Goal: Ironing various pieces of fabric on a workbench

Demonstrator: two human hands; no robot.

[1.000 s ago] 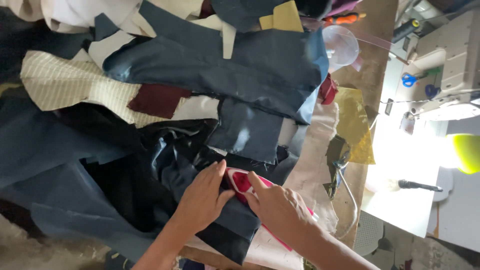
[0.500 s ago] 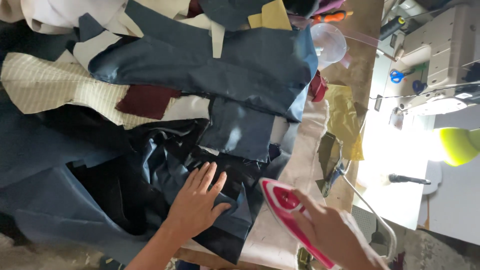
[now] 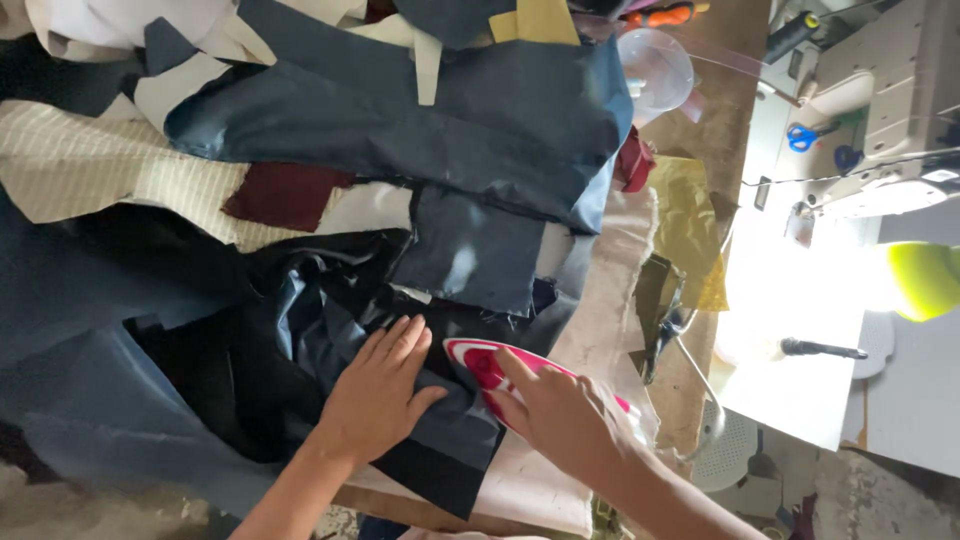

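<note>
Head view: left hand (image 3: pixel 375 400) lies flat on dark fabric (image 3: pixel 440 440), grip wide — right hand (image 3: pixel 560 420) grips pink iron (image 3: pixel 480 362).

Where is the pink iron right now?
In the head view, the pink iron sits low and centre on dark blue fabric, under the right hand, beside the left hand.

Heaped dark fabric pieces (image 3: pixel 420 150) ahead; bare cloth strip (image 3: pixel 610 290) rightward.
</note>
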